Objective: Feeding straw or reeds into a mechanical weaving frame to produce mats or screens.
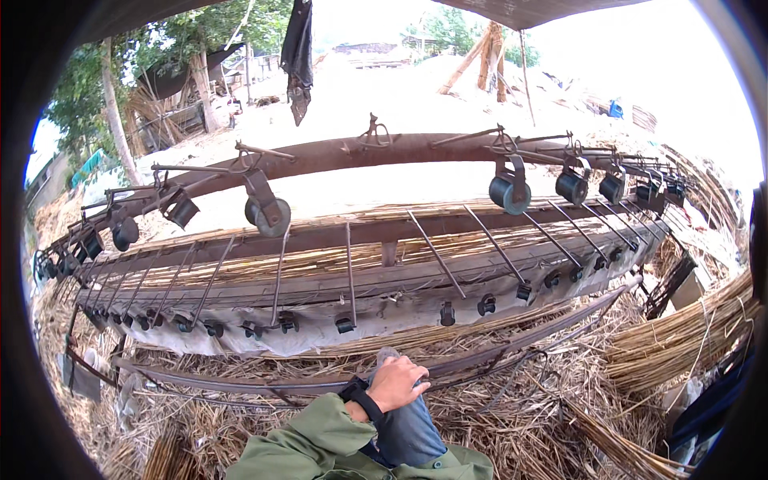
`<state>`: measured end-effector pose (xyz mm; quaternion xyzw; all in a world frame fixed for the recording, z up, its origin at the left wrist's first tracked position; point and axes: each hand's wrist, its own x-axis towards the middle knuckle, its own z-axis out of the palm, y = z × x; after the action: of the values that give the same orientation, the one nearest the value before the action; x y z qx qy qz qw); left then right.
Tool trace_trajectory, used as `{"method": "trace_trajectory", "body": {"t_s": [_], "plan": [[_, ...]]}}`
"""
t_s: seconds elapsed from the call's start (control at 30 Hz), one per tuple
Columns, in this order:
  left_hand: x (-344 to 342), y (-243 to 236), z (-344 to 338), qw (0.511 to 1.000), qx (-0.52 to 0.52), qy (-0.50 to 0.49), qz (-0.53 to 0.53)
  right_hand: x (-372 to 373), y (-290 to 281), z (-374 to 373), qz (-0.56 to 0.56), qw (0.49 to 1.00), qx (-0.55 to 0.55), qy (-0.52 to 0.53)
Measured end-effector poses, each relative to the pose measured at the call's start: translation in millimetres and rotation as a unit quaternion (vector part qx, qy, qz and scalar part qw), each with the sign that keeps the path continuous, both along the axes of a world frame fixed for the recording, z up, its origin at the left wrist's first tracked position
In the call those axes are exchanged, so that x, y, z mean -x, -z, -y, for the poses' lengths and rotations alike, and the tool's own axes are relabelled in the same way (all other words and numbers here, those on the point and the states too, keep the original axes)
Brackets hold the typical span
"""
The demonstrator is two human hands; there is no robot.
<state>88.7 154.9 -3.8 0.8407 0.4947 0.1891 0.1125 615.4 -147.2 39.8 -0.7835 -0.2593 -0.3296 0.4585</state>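
while daylight floods an open shed on bare sandy ground, straw (512, 416) heaped everywhere underfoot; long weaving frame (384, 240) stretched left to right across the view, long axis sideways, bowed by the lens; spools (509, 192) hanging from its top beam (336, 154), thin rods (436, 254) slanting down to the reed mat (320, 260); left hand (396, 382) resting on a jeans-clad knee (404, 424) just below the frame's lower rail (480, 360), fingers curled together, clamped on nothing visible; reed bundles (680, 340) stacked right; right hand out of view.
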Motion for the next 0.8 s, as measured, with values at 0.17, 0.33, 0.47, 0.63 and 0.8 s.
{"method": "trace_trajectory", "body": {"t_s": [0.17,0.33,0.47,0.63,0.8], "plan": [[-6,12,0,1.000,-0.025,0.012,0.003,83,5,-118,0.007,0.965,0.103,-0.242],[-9,21,-1,0.999,-0.028,0.037,0.025,176,11,-190,0.023,0.898,0.188,-0.396],[-11,28,-6,0.996,-0.018,0.059,0.069,248,18,-227,0.040,0.846,0.236,-0.476],[-11,22,-6,0.992,-0.025,0.065,0.104,318,28,-251,0.051,0.803,0.280,-0.525],[-4,30,-12,0.989,-0.035,0.069,0.125,358,37,-258,0.054,0.775,0.308,-0.550]]}}
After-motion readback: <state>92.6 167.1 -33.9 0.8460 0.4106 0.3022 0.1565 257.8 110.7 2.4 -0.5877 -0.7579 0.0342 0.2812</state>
